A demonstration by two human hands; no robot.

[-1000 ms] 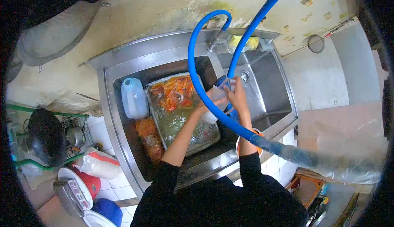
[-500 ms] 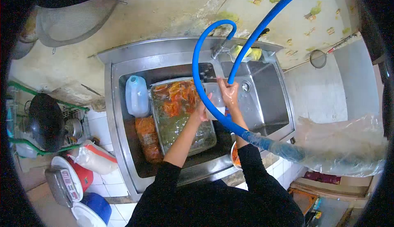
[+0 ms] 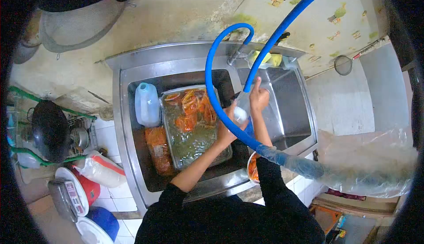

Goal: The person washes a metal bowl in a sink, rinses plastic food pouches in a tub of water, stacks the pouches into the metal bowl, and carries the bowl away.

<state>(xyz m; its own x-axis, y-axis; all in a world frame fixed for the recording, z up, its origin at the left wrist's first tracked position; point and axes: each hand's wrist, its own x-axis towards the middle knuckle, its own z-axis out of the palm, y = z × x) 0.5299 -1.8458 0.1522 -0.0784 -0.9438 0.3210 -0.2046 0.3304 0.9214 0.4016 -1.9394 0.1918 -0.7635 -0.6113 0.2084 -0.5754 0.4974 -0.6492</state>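
My left hand [image 3: 226,128] is closed around a translucent whitish plastic container [image 3: 240,114], partly behind the blue hose [image 3: 214,85]. Clear water runs from the hose's lower end toward the container. Just right of that stream is my right hand [image 3: 259,97], thumb up and fingers curled; what they hold, if anything, is hidden. Left of my left hand, a clear rectangular tub [image 3: 196,153] contains water and orange pieces that look like shredded or sliced food. It stands in the left basin of the steel sink [image 3: 143,184].
A bluish plastic jug [image 3: 147,105] and a bag of orange-brown food [image 3: 160,151] stand left of the tub. Yellow sponges [image 3: 274,59] lie behind the right basin. A bowl of orange food [image 3: 253,169] is at the sink's front edge. Plastic wrap covers part of the hose.
My right hand has moved right and up, away from the container and hose end. My left hand has shifted slightly right and down with the container, which is now more tilted.
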